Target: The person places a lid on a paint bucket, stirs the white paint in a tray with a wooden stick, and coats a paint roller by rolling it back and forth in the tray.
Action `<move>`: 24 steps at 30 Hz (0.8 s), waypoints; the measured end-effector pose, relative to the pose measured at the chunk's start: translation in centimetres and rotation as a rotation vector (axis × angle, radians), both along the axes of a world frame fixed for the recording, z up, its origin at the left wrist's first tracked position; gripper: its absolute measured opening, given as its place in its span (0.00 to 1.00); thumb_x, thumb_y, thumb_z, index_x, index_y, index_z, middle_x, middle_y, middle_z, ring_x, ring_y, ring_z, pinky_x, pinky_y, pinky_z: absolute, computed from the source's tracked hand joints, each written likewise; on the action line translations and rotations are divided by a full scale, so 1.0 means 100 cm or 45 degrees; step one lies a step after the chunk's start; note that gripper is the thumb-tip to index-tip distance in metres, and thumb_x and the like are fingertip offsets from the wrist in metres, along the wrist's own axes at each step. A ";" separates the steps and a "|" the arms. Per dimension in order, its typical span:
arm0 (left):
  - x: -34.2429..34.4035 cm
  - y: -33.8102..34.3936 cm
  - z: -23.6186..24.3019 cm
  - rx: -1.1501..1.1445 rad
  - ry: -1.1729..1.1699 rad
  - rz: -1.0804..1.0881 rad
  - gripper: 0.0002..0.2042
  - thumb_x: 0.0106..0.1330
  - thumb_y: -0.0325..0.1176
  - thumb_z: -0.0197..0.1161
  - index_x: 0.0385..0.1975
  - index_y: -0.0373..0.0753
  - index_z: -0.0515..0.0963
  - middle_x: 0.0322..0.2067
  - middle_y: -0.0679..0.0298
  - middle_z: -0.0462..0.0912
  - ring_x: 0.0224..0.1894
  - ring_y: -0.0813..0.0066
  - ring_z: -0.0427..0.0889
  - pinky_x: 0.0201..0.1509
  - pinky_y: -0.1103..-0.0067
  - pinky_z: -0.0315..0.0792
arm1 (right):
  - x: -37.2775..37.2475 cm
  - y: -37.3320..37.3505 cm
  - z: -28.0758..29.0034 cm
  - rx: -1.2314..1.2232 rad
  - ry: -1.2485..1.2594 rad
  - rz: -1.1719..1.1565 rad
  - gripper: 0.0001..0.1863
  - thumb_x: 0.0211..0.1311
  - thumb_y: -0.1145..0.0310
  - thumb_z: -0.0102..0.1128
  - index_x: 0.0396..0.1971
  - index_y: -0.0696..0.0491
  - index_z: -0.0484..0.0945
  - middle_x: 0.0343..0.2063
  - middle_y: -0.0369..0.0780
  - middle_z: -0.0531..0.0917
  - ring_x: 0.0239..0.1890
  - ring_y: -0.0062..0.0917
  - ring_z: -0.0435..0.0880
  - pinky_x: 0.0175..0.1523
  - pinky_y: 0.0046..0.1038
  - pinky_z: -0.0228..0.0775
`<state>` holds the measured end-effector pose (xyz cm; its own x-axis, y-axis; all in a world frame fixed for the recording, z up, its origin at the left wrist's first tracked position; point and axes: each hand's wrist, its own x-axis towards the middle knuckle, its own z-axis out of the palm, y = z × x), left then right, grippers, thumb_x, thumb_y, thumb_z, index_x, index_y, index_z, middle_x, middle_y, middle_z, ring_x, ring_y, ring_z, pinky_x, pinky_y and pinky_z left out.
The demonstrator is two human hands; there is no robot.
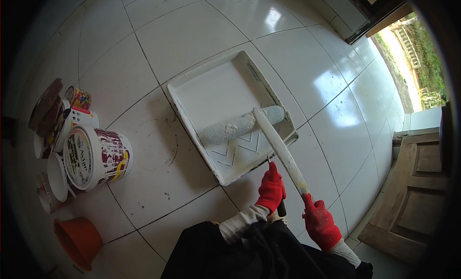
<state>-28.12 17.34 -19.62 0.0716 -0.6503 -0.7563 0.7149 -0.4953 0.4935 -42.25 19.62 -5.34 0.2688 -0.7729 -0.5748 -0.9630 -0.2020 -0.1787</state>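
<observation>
A white paint tray point(211, 89) with white paint and a ribbed slope sits on the tiled floor. A paint-coated roller point(216, 132) lies across its near part. My left hand point(271, 190), in a red glove, is closed on the roller's handle point(281, 209), a dark grip with a thin metal rod, at the tray's near edge. My right hand point(321, 223), also red-gloved, grips a long, flat, paint-smeared white stick point(281, 151), whose far end lies on the roller.
At left stand several paint buckets and cans point(98, 159), with an orange plastic bowl point(77, 240) below them. A panelled wooden door point(403, 192) is at lower right. At upper right an open doorway shows a path and greenery point(418, 62) outside.
</observation>
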 end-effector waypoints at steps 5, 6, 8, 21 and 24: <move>0.002 -0.001 0.004 -0.017 -0.009 0.000 0.33 0.65 0.74 0.44 0.27 0.43 0.65 0.11 0.67 0.64 0.08 0.73 0.63 0.15 0.75 0.61 | -0.016 0.014 0.021 -0.014 0.051 0.047 0.31 0.62 0.76 0.57 0.66 0.50 0.61 0.34 0.49 0.76 0.31 0.41 0.81 0.36 0.40 0.76; 0.003 -0.001 0.005 -0.020 -0.013 0.003 0.33 0.65 0.73 0.44 0.27 0.43 0.65 0.10 0.67 0.63 0.08 0.73 0.63 0.15 0.75 0.60 | -0.020 0.015 0.025 -0.029 0.032 0.069 0.32 0.61 0.78 0.56 0.66 0.51 0.61 0.34 0.48 0.76 0.31 0.40 0.82 0.36 0.40 0.76; 0.003 0.000 0.001 -0.048 0.014 0.009 0.33 0.65 0.73 0.44 0.27 0.43 0.64 0.11 0.67 0.62 0.08 0.73 0.62 0.14 0.75 0.60 | -0.019 0.015 0.043 -0.021 0.051 0.061 0.32 0.61 0.79 0.56 0.66 0.51 0.62 0.33 0.48 0.76 0.30 0.40 0.81 0.36 0.39 0.76; 0.000 -0.002 -0.004 -0.089 0.088 0.063 0.32 0.68 0.70 0.45 0.29 0.40 0.65 0.12 0.67 0.64 0.09 0.73 0.64 0.14 0.75 0.62 | 0.013 -0.031 0.030 0.747 -1.183 -0.878 0.39 0.73 0.47 0.48 0.72 0.58 0.51 0.31 0.44 0.81 0.19 0.23 0.78 0.31 0.30 0.81; 0.003 0.000 0.000 -0.111 0.058 0.038 0.31 0.69 0.69 0.44 0.30 0.40 0.67 0.12 0.66 0.65 0.09 0.74 0.65 0.14 0.77 0.63 | 0.018 -0.044 0.016 0.836 -1.227 -0.902 0.39 0.72 0.46 0.49 0.72 0.58 0.52 0.28 0.43 0.81 0.18 0.22 0.77 0.29 0.30 0.80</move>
<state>-27.86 17.33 -19.59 0.0588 -0.7119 -0.6998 0.7513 -0.4300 0.5006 -40.41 15.26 -3.77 0.4322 -0.5711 -0.6979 -0.2636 0.6601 -0.7034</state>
